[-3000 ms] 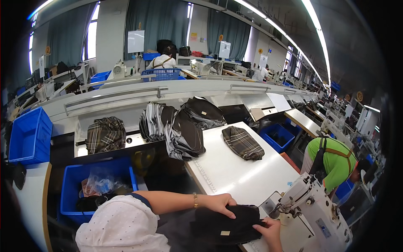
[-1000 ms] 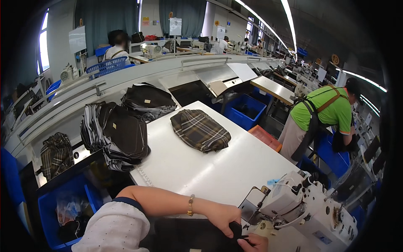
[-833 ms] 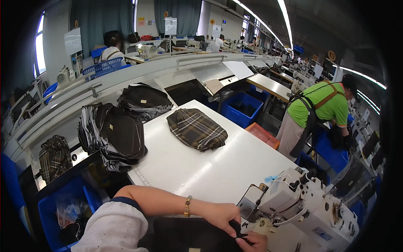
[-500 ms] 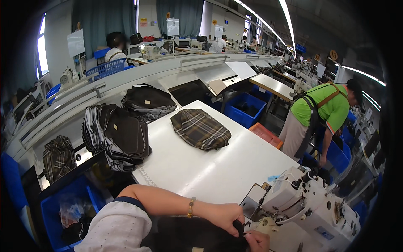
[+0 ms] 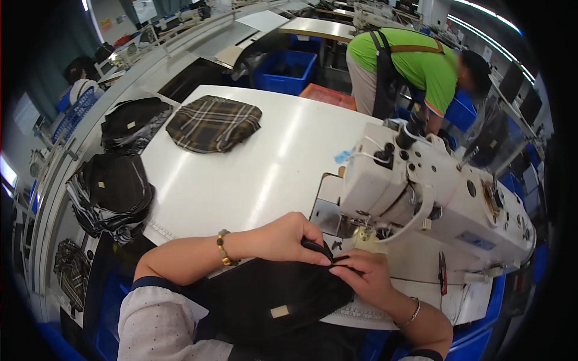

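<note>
A black fabric piece [image 5: 253,298] with a small cream label drapes over the table's front edge. My left hand [image 5: 292,237] pinches a dark folded edge of it. Close beside, my right hand [image 5: 370,277] has its fingers and thumb closed on the same edge, so the two hands nearly meet. Both are just in front of the needle area of a white sewing machine [image 5: 415,186]. Red-handled thread snips [image 5: 443,274] lie on the machine bed, to the right of my right hand.
A plaid fabric piece [image 5: 214,123] rests on the white table [image 5: 259,168]. Stacks of dark labelled pieces [image 5: 114,186] stand along its left side, with another plaid piece [image 5: 71,274] nearer. Beyond the table are a blue bin [image 5: 286,72], an orange crate [image 5: 328,95] and a bending person in green [image 5: 415,66].
The view has turned right and downward, bringing my right hand and the whole machine into sight. Both hands still grip the black fabric piece's edge.
</note>
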A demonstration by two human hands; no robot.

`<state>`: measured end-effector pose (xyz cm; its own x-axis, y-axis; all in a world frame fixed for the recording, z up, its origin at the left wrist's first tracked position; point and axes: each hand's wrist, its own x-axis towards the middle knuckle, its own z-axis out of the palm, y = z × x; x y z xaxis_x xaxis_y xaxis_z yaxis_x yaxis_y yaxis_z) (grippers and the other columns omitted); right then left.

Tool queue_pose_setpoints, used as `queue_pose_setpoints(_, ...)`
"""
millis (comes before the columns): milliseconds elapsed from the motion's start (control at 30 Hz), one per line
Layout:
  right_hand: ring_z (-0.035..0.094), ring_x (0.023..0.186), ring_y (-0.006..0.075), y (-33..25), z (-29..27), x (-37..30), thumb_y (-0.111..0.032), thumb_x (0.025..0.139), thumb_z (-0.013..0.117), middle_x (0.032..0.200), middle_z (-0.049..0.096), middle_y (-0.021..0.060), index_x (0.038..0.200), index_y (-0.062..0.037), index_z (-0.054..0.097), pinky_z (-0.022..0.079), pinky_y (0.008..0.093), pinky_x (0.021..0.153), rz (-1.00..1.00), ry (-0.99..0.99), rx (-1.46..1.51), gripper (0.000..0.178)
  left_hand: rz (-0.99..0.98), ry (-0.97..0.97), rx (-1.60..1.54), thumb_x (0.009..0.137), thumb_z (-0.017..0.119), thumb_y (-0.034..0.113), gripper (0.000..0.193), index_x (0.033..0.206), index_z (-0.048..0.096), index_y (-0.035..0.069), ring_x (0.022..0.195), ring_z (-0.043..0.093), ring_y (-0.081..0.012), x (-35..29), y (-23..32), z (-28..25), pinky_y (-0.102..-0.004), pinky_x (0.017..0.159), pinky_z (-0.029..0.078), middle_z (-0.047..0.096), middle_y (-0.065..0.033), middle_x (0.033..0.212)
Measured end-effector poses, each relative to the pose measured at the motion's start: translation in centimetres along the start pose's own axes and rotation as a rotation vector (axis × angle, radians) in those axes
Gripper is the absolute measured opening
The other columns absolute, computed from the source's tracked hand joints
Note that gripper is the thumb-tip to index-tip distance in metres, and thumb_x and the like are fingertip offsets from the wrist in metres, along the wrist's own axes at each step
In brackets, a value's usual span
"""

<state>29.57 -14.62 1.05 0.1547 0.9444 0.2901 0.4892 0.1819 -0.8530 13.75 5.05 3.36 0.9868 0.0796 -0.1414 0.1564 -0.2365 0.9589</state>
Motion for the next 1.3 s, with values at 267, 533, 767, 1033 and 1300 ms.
queue_pose_setpoints(267, 0.07, 0.077, 0.0196, -0.3, 0.0, -0.2, -0.003, 0.077, 0.08, 0.092, 0.074, 0.0118, 0.085, -0.0019, 0.073, 0.054, 0.0272, 0.069, 0.067, 0.048, 0.079, 0.01, 0.018, 0.019, 0.004, 0.082, 0.082, 0.02, 0.022, 0.084, 0.074, 0.0, 0.064, 0.056, -0.0062, 0.0, 0.5, 0.0, -0.0243, 0.061, 0.046, 0.067, -0.0041, 0.068)
queue_pose_setpoints(533, 0.07, 0.077, 0.0183, -0.2, -0.1, -0.3, -0.003, 0.076, 0.079, 0.09, 0.073, 0.0126, 0.082, -0.0008, 0.07, 0.053, 0.0268, 0.069, 0.086, 0.046, 0.126, 0.01, 0.057, 0.042, -0.004, 0.082, 0.082, 0.019, 0.025, 0.077, 0.069, -0.002, 0.064, 0.052, -0.0047, -0.1, 0.2, 0.2, -0.0245, 0.059, 0.043, 0.062, -0.0019, 0.065)
queue_pose_setpoints(767, 0.069, 0.075, 0.0169, -0.3, 0.3, -0.2, -0.002, 0.076, 0.077, 0.086, 0.072, 0.0119, 0.077, -0.0004, 0.067, 0.052, 0.0268, 0.068, 0.043, 0.061, 0.158, 0.011, 0.043, 0.035, -0.018, 0.082, 0.082, 0.019, 0.027, 0.072, 0.066, -0.001, 0.062, 0.05, -0.004, -0.1, 0.0, 0.3, -0.0237, 0.056, 0.04, 0.06, -0.0001, 0.063)
queue_pose_setpoints(1033, 0.067, 0.069, 0.0146, -0.5, 0.4, -0.2, -0.003, 0.077, 0.076, 0.079, 0.071, 0.0108, 0.073, 0.001, 0.063, 0.051, 0.0253, 0.062, 0.054, 0.07, 0.208, 0.014, 0.01, -0.038, -0.026, 0.08, 0.082, 0.009, 0.025, 0.069, 0.062, -0.001, 0.078, 0.064, -0.0106, -0.2, 0.6, 0.3, -0.0249, 0.07, 0.048, 0.07, -0.0068, 0.081)
queue_pose_setpoints(1300, 0.067, 0.072, 0.0145, -0.5, 0.6, -0.4, 0.0, 0.076, 0.076, 0.082, 0.071, 0.012, 0.071, -0.0003, 0.059, 0.049, 0.0257, 0.064, 0.118, 0.025, 0.195, 0.018, -0.015, -0.028, -0.053, 0.08, 0.083, 0.01, 0.023, 0.074, 0.063, -0.001, 0.08, 0.063, -0.0089, -0.1, 1.2, 0.7, -0.0241, 0.072, 0.048, 0.07, -0.0061, 0.085)
